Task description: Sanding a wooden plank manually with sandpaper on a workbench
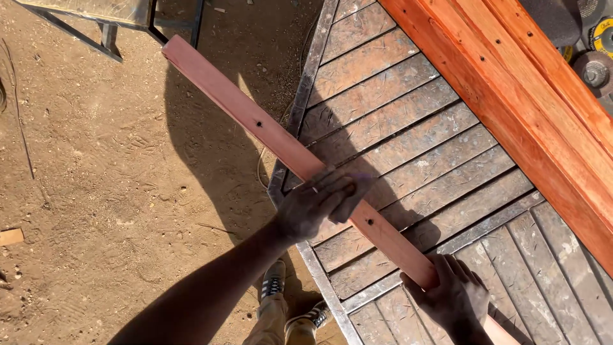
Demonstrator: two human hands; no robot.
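Note:
A long reddish wooden batten (255, 121) with small drilled holes runs diagonally from the upper left to the lower right. My left hand (319, 203) lies on top of its middle, fingers wrapped over it. My right hand (456, 297) grips the batten near its lower end. The batten passes over the edge of a work table made of worn wooden slats (396, 121) in a metal frame.
A stack of orange-red planks (543, 108) lies along the table's right side. Grinder discs (594, 69) sit at the top right. Sandy ground (96, 179) lies to the left, with a metal frame (108, 32) at the top left and a small wood scrap (11, 236). My shoes (274, 281) show below.

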